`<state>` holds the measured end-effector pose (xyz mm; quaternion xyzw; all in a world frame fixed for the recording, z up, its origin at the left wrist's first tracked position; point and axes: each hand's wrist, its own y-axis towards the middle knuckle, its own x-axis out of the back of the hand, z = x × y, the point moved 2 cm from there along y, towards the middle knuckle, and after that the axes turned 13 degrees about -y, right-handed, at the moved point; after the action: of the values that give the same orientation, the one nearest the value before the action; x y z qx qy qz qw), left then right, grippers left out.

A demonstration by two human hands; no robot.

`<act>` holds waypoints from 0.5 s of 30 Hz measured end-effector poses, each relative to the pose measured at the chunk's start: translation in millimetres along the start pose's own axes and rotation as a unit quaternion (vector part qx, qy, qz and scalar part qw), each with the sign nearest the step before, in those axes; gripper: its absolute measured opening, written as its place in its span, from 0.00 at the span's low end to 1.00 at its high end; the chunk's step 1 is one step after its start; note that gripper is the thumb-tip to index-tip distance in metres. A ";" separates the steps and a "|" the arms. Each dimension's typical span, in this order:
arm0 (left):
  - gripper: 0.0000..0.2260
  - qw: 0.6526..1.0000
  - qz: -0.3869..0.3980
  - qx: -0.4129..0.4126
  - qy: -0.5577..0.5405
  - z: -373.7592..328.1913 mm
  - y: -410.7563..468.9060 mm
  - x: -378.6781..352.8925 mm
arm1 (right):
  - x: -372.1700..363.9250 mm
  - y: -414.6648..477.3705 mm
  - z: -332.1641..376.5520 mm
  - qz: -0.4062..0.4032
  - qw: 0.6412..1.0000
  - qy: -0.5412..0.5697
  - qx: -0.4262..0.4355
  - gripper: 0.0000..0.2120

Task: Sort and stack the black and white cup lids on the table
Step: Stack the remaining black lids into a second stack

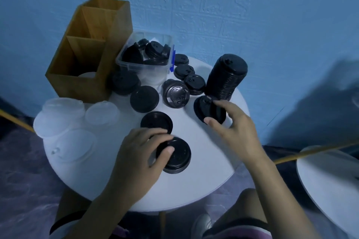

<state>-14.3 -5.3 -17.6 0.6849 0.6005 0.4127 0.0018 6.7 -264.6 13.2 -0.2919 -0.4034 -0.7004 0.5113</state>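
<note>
The tall stack of black lids point(226, 75) stands upright just beyond the right fingers point(219, 103). It is the only black pile of any height, and its lids are too tightly nested to count. The right hand point(237, 124) pinches a tilted black lid point(204, 109) between thumb and fingers at the foot of that stack. The left hand point(139, 153) grips a second black lid point(178, 156) lying on the bench point(194, 180), with fingers curled round its rim and thumb on top. One loose black lid point(156, 122) lies just beyond the left fingers point(155, 134). Six more lie further out, between the hands and the clear bin point(124, 64), making nine black lids outside the stack, some possibly doubled. The bin holds several more black lids, number not determinable. Well to the left of the left fingers sit three white lids point(102, 112) or short piles, side by side and not combined. The wooden box point(64, 75) beyond them has two compartments, and the nearer one shows something white at its bottom. Assessment: black stacking is well advanced but unfinished, the bin contents are unsorted, and white stacking is barely begun.
</note>
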 end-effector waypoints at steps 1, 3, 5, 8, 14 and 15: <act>0.15 1.000 0.012 0.000 -0.007 -4.2 -1.9 -2.2 | 12.7 3.1 2.0 -0.026 0.999 0.016 0.007 0.24; 0.15 0.999 0.030 0.002 -0.017 -8.0 -4.1 -5.8 | 40.1 14.6 4.7 -0.076 0.997 0.023 0.017 0.23; 0.15 0.999 0.043 0.005 -0.020 -9.1 -5.1 -9.4 | 64.1 33.5 1.6 -0.119 0.993 0.006 0.018 0.23; 0.15 0.998 0.066 0.013 -0.015 -7.8 -6.8 -15.0 | 82.2 68.7 -8.3 -0.137 0.990 -0.030 0.002 0.23; 0.15 0.998 0.067 0.010 -0.014 -3.1 -6.6 -18.5 | 71.5 113.6 -12.3 -0.067 0.995 -0.077 -0.009 0.24; 0.15 0.998 0.068 0.012 -0.015 -2.8 -6.4 -18.5 | 69.2 116.7 -11.9 -0.059 0.995 -0.079 -0.009 0.23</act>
<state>-19.9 -20.1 -29.4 0.7301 0.5578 0.3940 -0.0252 96.6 -325.8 95.2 -0.3262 -0.4529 -0.7077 0.4332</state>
